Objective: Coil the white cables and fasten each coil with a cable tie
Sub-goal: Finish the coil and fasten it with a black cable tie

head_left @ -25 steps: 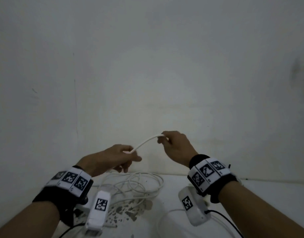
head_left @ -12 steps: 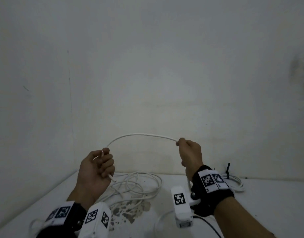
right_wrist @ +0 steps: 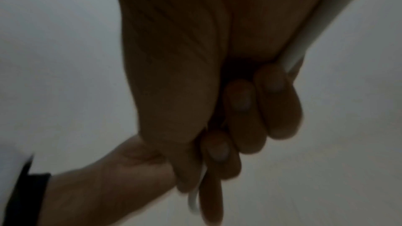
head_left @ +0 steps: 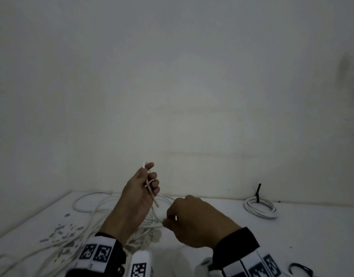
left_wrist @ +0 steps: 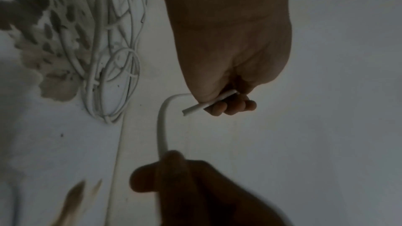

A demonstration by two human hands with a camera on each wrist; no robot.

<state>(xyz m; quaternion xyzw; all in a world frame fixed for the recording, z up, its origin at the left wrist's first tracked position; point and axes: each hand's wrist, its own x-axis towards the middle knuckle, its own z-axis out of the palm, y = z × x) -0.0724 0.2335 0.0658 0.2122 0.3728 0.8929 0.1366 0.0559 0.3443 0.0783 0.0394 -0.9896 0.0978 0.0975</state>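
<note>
My left hand (head_left: 146, 186) is raised above the table with its fingers curled round the end of a white cable (head_left: 152, 193); the cut end sticks out below the fist (left_wrist: 196, 106). My right hand (head_left: 184, 216) sits lower and to the right, fingers closed round the same white cable (right_wrist: 309, 28) a short way along. A loose tangle of white cable (head_left: 96, 212) lies on the table under and left of both hands. At the back right lies a coiled white cable (head_left: 260, 208) bound with a black cable tie (head_left: 258, 193).
The white table (head_left: 292, 236) has a patch of chipped paint (head_left: 66, 232) at the left. Grey walls stand close behind and to the left. A dark loop (head_left: 300, 269) lies at the bottom right edge.
The hands, spread apart with an arc of cable between them, have come together. The left hand rose and moved right; the right hand dropped low toward the table.
</note>
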